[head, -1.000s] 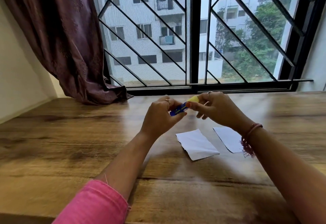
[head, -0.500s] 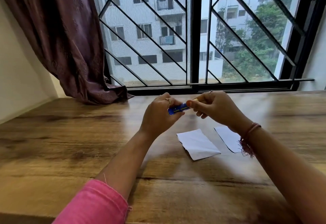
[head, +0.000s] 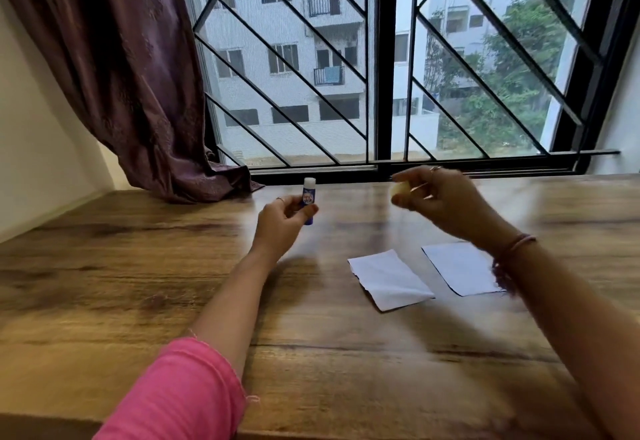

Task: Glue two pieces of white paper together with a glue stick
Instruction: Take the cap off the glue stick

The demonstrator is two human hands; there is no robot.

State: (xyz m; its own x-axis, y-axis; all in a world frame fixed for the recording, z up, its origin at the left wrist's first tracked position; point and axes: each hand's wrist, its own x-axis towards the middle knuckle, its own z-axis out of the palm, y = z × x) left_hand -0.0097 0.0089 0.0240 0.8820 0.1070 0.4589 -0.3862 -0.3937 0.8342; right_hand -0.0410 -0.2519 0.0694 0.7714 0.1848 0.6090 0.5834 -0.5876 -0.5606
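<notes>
My left hand (head: 282, 223) holds a small blue glue stick (head: 308, 198) upright above the table, its white glue tip bare at the top. My right hand (head: 440, 198), blurred by motion, pinches the yellow cap (head: 398, 189) off to the right, well apart from the stick. Two pieces of white paper lie flat on the wooden table (head: 138, 283): one (head: 389, 280) in the middle and another (head: 459, 268) to its right, partly hidden under my right wrist.
A barred window (head: 377, 58) runs along the far edge of the table. A purple curtain (head: 138, 75) hangs at the back left and rests on the tabletop. A wall closes the left side.
The cap has come off the glue stick. My hands have pulled apart, the left moving left with the stick now upright, the right moving right with the cap.
</notes>
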